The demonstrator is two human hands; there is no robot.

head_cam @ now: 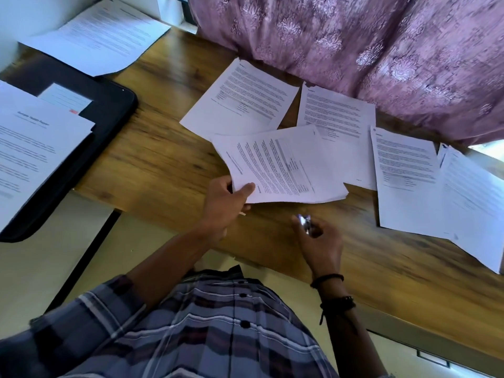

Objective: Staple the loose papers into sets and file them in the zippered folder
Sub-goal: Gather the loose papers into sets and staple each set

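Observation:
My left hand (227, 199) pinches the near-left corner of a thin set of printed papers (283, 165), lifted a little over the wooden table (158, 156). My right hand (319, 238) is closed around a small shiny stapler (305, 223), just right of and below that set. Several more printed sheets lie flat beyond: one (240, 99) at centre, one (338, 110) beside it, others (406, 181) to the right. The black zippered folder (109, 115) lies open at the left with a printed set (32, 148) on it.
A purple patterned curtain (354, 50) hangs along the table's far edge. More papers (103, 36) rest at the far left by a white box (169, 6). The table's near edge runs diagonally in front of my plaid shirt (204, 328).

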